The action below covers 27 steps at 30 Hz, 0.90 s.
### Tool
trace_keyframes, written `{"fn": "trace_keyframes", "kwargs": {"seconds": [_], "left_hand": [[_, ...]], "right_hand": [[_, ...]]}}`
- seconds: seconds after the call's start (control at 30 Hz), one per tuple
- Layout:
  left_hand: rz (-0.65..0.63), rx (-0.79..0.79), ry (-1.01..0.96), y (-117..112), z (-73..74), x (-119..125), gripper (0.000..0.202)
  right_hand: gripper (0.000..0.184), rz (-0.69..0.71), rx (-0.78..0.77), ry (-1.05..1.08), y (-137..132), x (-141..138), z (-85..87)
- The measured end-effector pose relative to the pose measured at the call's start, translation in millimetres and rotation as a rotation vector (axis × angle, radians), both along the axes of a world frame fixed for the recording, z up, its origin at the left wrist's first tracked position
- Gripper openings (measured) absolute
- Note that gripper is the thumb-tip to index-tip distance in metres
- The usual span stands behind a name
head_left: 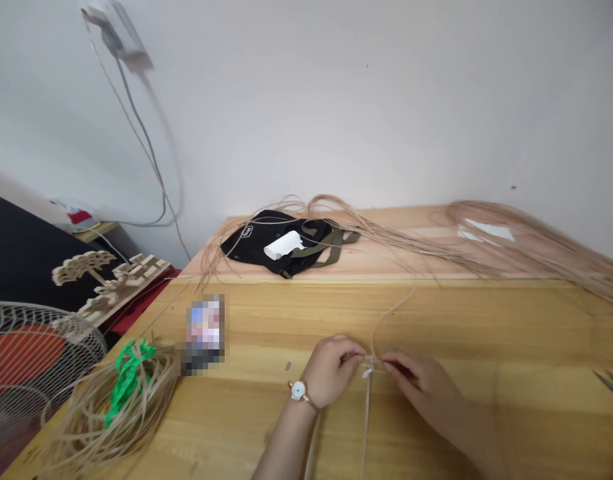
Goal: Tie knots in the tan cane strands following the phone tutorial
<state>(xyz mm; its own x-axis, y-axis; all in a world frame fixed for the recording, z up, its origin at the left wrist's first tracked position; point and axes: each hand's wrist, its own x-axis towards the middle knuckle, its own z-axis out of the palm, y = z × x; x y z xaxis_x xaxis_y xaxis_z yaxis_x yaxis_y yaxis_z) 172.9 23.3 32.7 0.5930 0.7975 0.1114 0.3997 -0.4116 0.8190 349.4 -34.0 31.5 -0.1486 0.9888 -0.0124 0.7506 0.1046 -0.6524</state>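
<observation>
Near the front middle of the wooden table [266,420], both hands pinch a small knot of crossed pale strips [370,363] that look like rattan or cane. My left hand [333,367], with a watch [298,391] on its wrist, grips the left side of the crossing between thumb and fingers. From the right, my right hand [426,387] pinches the other side with its fingertips. One long strip [367,427] runs from the crossing toward me, and a thinner one [389,310] curves away behind it. A small white bit sits at the crossing; its kind cannot be made out.
A coil of strips [156,400] with a green tie [129,380] lies front left, beside a fan [16,373]. At the back are a black bag [256,243], a white roll [281,246] and loose strip bundles [401,237]. Scissors [611,385] lie at the right edge.
</observation>
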Motion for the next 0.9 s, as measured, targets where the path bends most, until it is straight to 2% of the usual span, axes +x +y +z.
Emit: {"fn": "trace_keyframes", "kwargs": {"seconds": [0.3, 0.47, 0.63, 0.9], "left_hand": [[-0.060, 0.028, -0.005, 0.0, -2.2, -0.9, 0.024], [-0.074, 0.026, -0.033, -1.6, -3.3, -0.2, 0.025], [-0.075, 0.028, -0.048, -3.0, -3.7, 0.6, 0.024], [-0.082, 0.003, -0.013, -3.5, 0.0, 1.5, 0.024]], "right_hand": [[0.030, 0.066, 0.015, 0.058, 0.9, 1.5, -7.4], [0.033, 0.080, -0.030, 0.056, -0.4, -0.8, -5.9], [0.032, 0.037, -0.073, 0.113, -1.5, -3.3, -3.2], [0.024, -0.049, -0.154, 0.321, -0.1, -5.9, -5.6]]}}
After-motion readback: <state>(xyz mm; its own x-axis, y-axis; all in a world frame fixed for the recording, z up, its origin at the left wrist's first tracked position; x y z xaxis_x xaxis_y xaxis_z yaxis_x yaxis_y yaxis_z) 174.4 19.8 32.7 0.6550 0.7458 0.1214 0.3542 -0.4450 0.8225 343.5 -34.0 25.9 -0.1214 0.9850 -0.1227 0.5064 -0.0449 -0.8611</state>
